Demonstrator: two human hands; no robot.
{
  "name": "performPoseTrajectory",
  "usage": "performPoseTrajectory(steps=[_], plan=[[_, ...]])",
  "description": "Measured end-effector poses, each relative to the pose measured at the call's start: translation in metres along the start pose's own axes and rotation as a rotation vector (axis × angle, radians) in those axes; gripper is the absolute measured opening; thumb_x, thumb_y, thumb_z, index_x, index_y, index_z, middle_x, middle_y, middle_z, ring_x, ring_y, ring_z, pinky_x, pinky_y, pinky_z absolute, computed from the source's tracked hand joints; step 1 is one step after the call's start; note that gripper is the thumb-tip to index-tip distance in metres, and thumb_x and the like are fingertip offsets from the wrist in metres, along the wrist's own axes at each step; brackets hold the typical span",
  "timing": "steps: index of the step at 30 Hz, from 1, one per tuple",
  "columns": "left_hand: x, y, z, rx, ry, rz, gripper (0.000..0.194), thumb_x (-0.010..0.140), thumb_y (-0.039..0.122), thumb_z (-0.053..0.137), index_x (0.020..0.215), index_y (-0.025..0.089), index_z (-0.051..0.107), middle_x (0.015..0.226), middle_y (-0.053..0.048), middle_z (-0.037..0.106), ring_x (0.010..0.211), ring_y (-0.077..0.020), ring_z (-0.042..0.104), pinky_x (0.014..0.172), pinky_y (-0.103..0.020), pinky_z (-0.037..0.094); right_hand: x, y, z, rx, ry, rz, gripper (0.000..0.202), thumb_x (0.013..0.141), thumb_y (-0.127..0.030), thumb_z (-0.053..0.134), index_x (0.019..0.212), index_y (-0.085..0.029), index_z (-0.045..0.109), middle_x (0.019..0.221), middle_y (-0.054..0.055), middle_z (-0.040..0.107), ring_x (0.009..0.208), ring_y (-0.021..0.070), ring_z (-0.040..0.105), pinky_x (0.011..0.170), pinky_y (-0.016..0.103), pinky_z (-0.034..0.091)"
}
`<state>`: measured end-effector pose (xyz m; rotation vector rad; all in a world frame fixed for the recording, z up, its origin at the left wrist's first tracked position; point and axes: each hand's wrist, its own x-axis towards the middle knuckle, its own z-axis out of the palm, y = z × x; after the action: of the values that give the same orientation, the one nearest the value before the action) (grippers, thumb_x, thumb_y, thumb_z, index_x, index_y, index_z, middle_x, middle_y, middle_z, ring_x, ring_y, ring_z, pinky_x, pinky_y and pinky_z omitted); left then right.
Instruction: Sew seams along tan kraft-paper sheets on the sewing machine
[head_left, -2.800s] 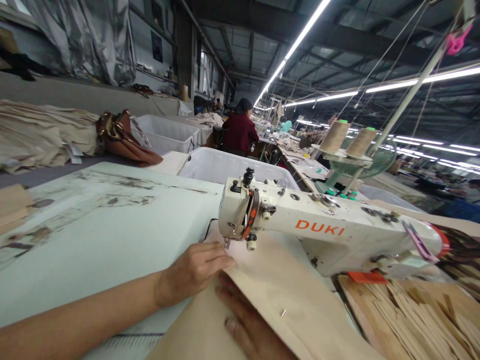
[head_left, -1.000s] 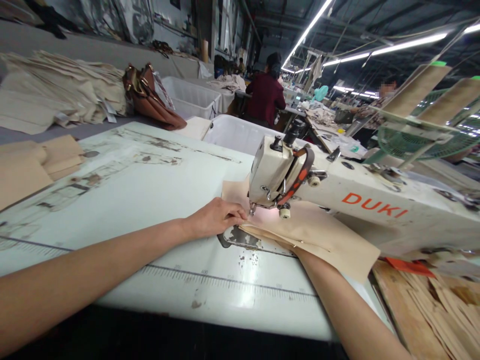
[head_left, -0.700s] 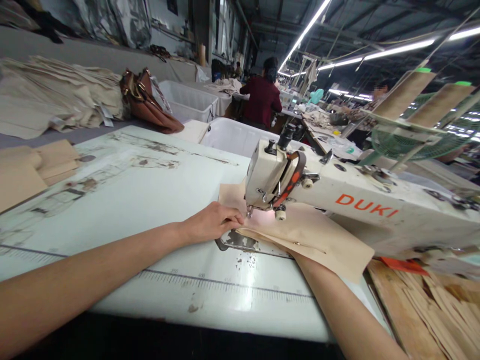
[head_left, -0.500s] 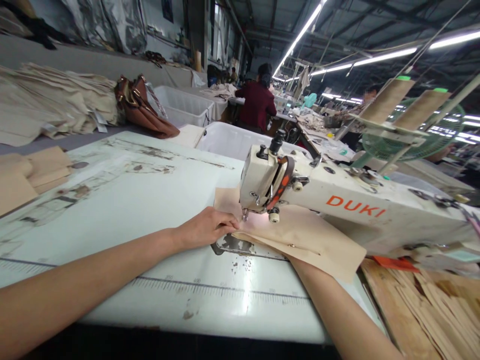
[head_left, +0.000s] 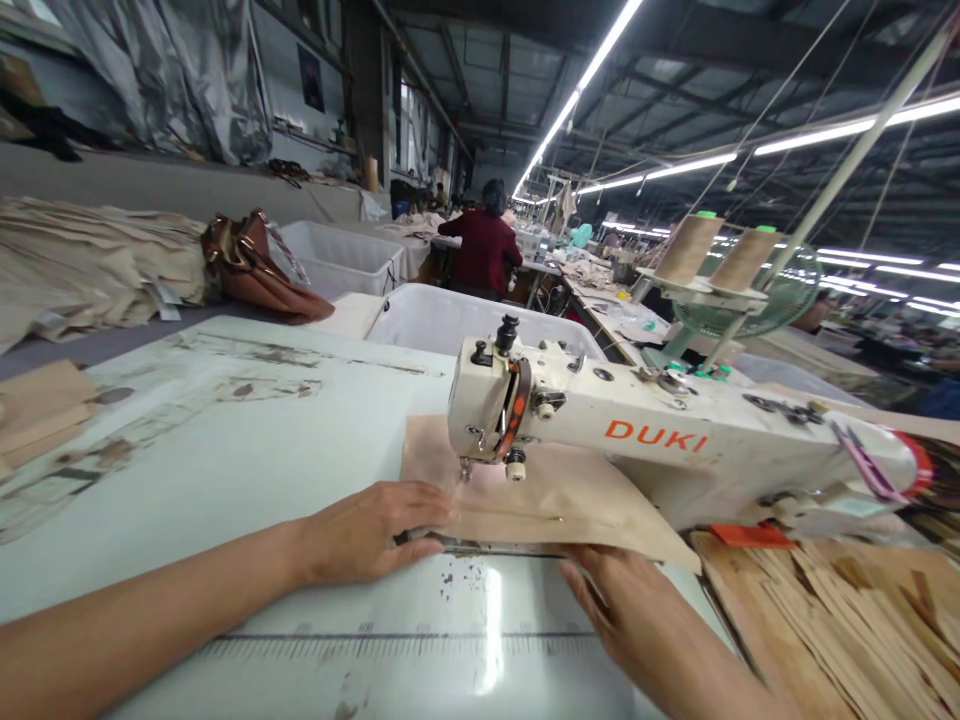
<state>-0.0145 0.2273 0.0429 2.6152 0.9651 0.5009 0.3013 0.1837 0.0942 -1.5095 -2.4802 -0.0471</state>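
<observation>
A beige fabric panel [head_left: 570,490] with a zipper along its near edge lies under the presser foot [head_left: 466,470] of the white sewing machine [head_left: 577,405]. My left hand [head_left: 379,530] rests at the panel's left end, fingers stretched flat at the cloth beside the foot, thumb apart on the table. At the near edge, to the right, is my right hand [head_left: 622,590], with its thumb apart from the fingers. Those fingertips are partly hidden under the panel's edge.
Stacked beige pieces [head_left: 840,610] lie on a wooden board at right. A brown leather bag [head_left: 259,270] and piled cloth [head_left: 90,260] sit at the back left. White bins [head_left: 487,310] stand behind the machine. Thread cones [head_left: 686,250] rise at right; a person [head_left: 484,245] sits beyond.
My right hand has drawn out from beneath the panel to its near edge. My left hand's bent fingers have straightened out flat. The panel's near edge lies flatter. The camera view has shifted.
</observation>
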Motion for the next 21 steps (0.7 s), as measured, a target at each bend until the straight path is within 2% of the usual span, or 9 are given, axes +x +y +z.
performPoseTrajectory(steps=[2,3,6,9,12,15,18,19,21], plan=[[-0.005,0.001,0.002,0.031,-0.006,0.006,0.039,0.100,0.037,0.048,0.133,0.019,0.059,0.135,-0.009,0.060,0.128,-0.0218,0.053,0.111,-0.036,0.042,-0.008,-0.019,0.006,-0.028,0.034,0.021,0.041,0.103,-0.038,0.036,0.081,-0.023,0.066,0.069,0.002,0.067,0.062,0.0202,0.067,0.054,0.031,0.051],[-0.007,0.002,0.003,0.048,-0.001,0.000,0.041,0.100,0.037,0.048,0.136,0.018,0.056,0.138,-0.010,0.057,0.129,-0.0233,0.052,0.111,-0.038,0.042,-0.009,-0.029,0.014,-0.048,0.074,0.020,0.040,0.103,-0.038,0.034,0.088,-0.023,0.068,0.079,0.004,0.071,0.070,0.0226,0.069,0.060,0.034,0.054],[-0.012,0.002,0.004,0.105,0.012,-0.028,0.047,0.099,0.038,0.050,0.142,0.019,0.049,0.145,-0.012,0.050,0.133,-0.0264,0.048,0.110,-0.040,0.043,-0.002,-0.048,0.050,-0.102,0.153,-0.065,0.046,0.101,-0.043,0.039,0.133,-0.016,0.057,0.135,0.013,0.058,0.121,0.0332,0.057,0.097,0.051,0.049],[-0.010,0.002,0.005,0.166,-0.010,-0.048,0.050,0.098,0.044,0.050,0.143,0.023,0.048,0.148,-0.010,0.047,0.134,-0.0274,0.047,0.111,-0.041,0.043,0.017,-0.035,0.081,-0.096,0.063,-0.057,0.054,0.103,-0.045,0.033,0.148,-0.016,0.038,0.153,0.009,0.035,0.140,0.0311,0.035,0.112,0.057,0.035],[-0.005,0.002,0.011,0.186,0.009,-0.086,0.052,0.097,0.050,0.050,0.143,0.025,0.048,0.147,-0.009,0.048,0.134,-0.0297,0.046,0.112,-0.046,0.041,0.031,-0.009,0.084,-0.075,-0.079,-0.092,0.053,0.105,-0.040,0.030,0.152,-0.017,0.031,0.156,0.007,0.027,0.144,0.0274,0.027,0.115,0.057,0.028],[-0.001,0.002,0.019,0.177,0.049,-0.118,0.057,0.097,0.051,0.049,0.146,0.023,0.043,0.149,-0.010,0.046,0.136,-0.0314,0.043,0.112,-0.049,0.039,0.035,0.006,0.048,-0.094,-0.165,-0.140,0.046,0.100,-0.031,0.045,0.142,-0.012,0.048,0.147,0.013,0.044,0.135,0.0305,0.044,0.109,0.053,0.039],[-0.001,0.003,0.026,0.191,0.053,-0.127,0.060,0.098,0.051,0.047,0.150,0.023,0.036,0.152,-0.009,0.040,0.139,-0.0315,0.039,0.115,-0.051,0.033,0.043,0.004,-0.029,-0.071,-0.060,-0.152,0.028,0.099,-0.025,0.047,0.098,-0.018,0.074,0.100,0.008,0.073,0.077,0.0186,0.070,0.070,0.030,0.055],[-0.001,0.003,0.028,0.200,0.052,-0.132,0.061,0.098,0.052,0.047,0.151,0.023,0.034,0.153,-0.008,0.039,0.140,-0.0317,0.037,0.116,-0.052,0.031,0.051,0.002,-0.060,-0.067,0.108,-0.154,0.035,0.101,-0.031,0.044,0.091,-0.020,0.075,0.088,0.005,0.073,0.065,0.0139,0.067,0.060,0.025,0.051],[-0.001,0.003,0.029,0.213,0.048,-0.137,0.063,0.098,0.053,0.046,0.152,0.022,0.032,0.154,-0.010,0.037,0.141,-0.0325,0.035,0.117,-0.053,0.029,0.079,0.002,-0.119,-0.168,0.530,-0.201,0.034,0.099,-0.042,0.049,0.104,-0.020,0.074,0.099,0.004,0.071,0.060,0.0072,0.061,0.060,0.022,0.044]])
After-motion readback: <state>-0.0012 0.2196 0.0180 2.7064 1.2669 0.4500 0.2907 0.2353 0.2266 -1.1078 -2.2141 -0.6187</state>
